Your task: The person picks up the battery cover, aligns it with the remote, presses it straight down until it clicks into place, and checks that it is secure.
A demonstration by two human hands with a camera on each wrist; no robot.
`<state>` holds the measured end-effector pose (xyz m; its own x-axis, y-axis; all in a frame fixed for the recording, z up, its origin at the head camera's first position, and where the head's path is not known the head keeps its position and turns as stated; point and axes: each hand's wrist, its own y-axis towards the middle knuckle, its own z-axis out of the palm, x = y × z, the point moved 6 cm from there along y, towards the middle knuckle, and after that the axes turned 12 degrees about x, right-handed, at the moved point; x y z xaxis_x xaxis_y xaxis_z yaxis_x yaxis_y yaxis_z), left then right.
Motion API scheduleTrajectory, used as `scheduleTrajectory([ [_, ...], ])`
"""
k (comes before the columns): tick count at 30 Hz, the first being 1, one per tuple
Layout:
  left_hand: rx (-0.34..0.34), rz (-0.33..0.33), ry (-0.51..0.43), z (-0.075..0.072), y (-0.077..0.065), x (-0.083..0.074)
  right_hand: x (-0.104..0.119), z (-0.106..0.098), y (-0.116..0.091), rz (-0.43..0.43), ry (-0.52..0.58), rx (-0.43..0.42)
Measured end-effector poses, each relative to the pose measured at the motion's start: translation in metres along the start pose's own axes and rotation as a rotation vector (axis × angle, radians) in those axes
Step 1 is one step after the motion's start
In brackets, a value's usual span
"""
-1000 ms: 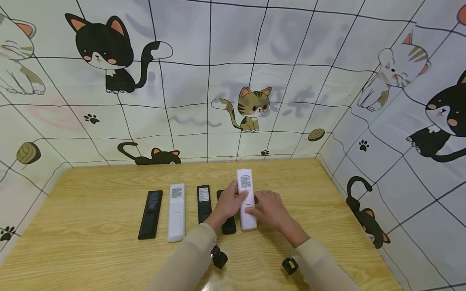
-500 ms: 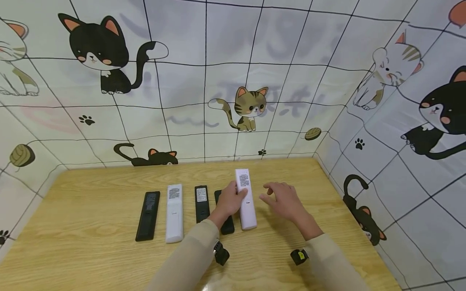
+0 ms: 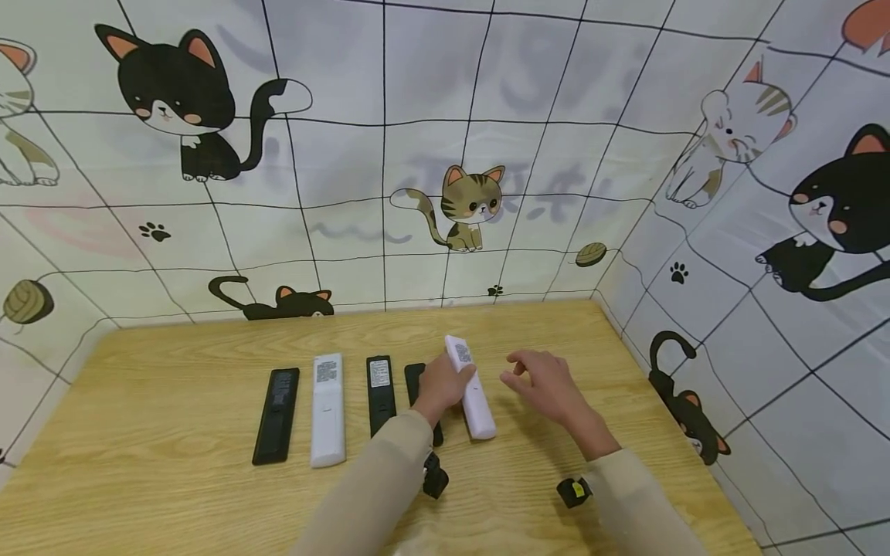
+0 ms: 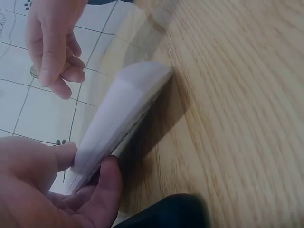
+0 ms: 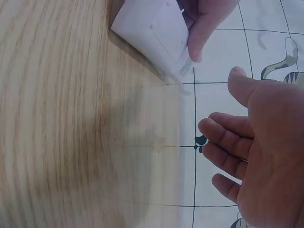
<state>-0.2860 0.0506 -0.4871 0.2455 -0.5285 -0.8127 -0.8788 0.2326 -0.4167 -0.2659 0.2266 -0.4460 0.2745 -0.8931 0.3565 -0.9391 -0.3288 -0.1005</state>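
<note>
My left hand (image 3: 443, 384) grips a white remote control (image 3: 477, 401) between thumb and fingers. Its labelled back faces up, and its far end is lifted off the table while the near end stays low at the wood. In the left wrist view the thumb (image 4: 64, 156) lies on one face of the remote (image 4: 121, 102) and the fingers curl under the other. To its right my right hand (image 3: 545, 384) hovers with fingers loosely bent, holding nothing. A black remote (image 3: 415, 378) lies just left of the white one, partly hidden by my left hand.
Left of my hands lie another black remote with a white label (image 3: 380, 394), a white remote (image 3: 327, 409) and a black remote (image 3: 276, 417), roughly in a row. The wooden table (image 3: 174, 432) ends at a cat-print cloth (image 3: 348, 170) behind and at the sides.
My right hand has let go of the white remote and moved right. My left hand has since tilted that remote, lifting its far end and turning it slightly.
</note>
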Motion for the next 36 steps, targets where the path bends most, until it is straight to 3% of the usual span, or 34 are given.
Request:
scheduleTrajectory([
  [6, -0.001, -0.042, -0.014, 0.001, 0.001, 0.002, 0.001, 0.007, 0.002, 0.003, 0.000, 0.032],
  [14, -0.110, 0.022, 0.181, -0.002, 0.003, 0.002, -0.001, 0.013, 0.001, 0.013, 0.012, 0.066],
  [22, -0.158, 0.014, 0.368, -0.003, 0.000, -0.006, 0.001, 0.014, 0.002, 0.002, -0.005, 0.063],
  [27, -0.171, -0.004, 0.413, -0.008, 0.000, -0.004, 0.001, 0.014, 0.005, 0.006, -0.010, 0.071],
  [32, -0.198, 0.102, 0.420, -0.019, -0.001, -0.005, -0.002, 0.013, 0.005, 0.011, -0.037, 0.077],
  [36, -0.237, 0.189, 0.412, -0.044, -0.013, -0.005, -0.008, 0.011, 0.006, 0.015, -0.070, 0.071],
])
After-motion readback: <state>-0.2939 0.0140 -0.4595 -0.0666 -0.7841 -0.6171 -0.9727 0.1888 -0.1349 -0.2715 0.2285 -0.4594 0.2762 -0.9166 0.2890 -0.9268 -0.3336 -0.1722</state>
